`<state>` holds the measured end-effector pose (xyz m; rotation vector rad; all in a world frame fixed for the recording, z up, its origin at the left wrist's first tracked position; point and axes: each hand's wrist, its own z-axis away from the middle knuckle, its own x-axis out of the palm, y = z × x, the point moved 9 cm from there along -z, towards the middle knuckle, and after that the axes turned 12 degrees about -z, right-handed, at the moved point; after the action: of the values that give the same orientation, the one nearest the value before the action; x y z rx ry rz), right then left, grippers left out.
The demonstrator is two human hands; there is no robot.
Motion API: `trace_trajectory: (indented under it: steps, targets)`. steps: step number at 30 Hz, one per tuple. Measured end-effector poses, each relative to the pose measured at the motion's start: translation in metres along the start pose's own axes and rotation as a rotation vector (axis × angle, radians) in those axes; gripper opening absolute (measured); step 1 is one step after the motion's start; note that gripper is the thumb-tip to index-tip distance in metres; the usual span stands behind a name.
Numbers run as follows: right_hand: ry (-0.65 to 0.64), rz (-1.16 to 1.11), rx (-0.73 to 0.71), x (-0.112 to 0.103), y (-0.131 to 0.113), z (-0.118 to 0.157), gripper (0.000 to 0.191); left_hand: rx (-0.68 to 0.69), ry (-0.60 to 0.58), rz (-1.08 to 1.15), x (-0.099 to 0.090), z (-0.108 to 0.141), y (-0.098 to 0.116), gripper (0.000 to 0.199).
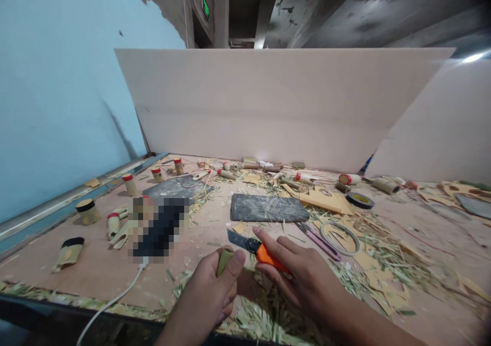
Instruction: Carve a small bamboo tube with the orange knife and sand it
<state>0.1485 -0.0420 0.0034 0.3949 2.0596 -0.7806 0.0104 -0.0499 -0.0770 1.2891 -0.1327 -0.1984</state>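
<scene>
A short greenish bamboo tube [224,260] is gripped in my left hand [213,289], its open end pointing up between thumb and fingers. My right hand [297,272] is closed around the orange handle of a utility knife [268,258], the index finger stretched along its top. The knife's dark blade [237,238] is extended, pointing left and slightly up, just above the tube and apart from it. Beyond the hands lies a dark flat stone block [268,208] with pale marks on it.
Green shavings [264,320] lie around both hands. To the right are a pink cutter [318,241], a tape ring [340,237] and black tape [359,200]. Several bamboo pieces [87,212] and a blurred dark object with a white cable [118,297] are at left. A pale board [268,105] stands behind.
</scene>
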Motion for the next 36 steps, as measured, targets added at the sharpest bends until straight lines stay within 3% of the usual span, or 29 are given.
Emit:
trace_trajectory:
  steps: [8, 19, 27, 33, 36]
  targets:
    - [-0.127, -0.007, -0.071, 0.013, -0.006, 0.001, 0.055, 0.033, 0.044, -0.237, -0.011, 0.0, -0.001, 0.083]
    - [-0.152, 0.009, -0.081, 0.014, -0.011, 0.002, 0.052, 0.086, 0.04, -0.318, -0.008, 0.002, 0.01, 0.078]
    - [-0.056, 0.007, -0.028, 0.007, -0.008, -0.004, 0.052, 0.066, 0.288, -0.397, -0.02, 0.009, 0.017, 0.07]
    - [-0.014, 0.004, -0.002, 0.001, -0.001, -0.003, 0.052, 0.069, 0.06, -0.226, -0.009, -0.001, 0.002, 0.068]
    - [-0.066, 0.002, -0.048, 0.005, -0.004, -0.001, 0.052, 0.044, 0.041, -0.217, -0.01, -0.001, -0.001, 0.071]
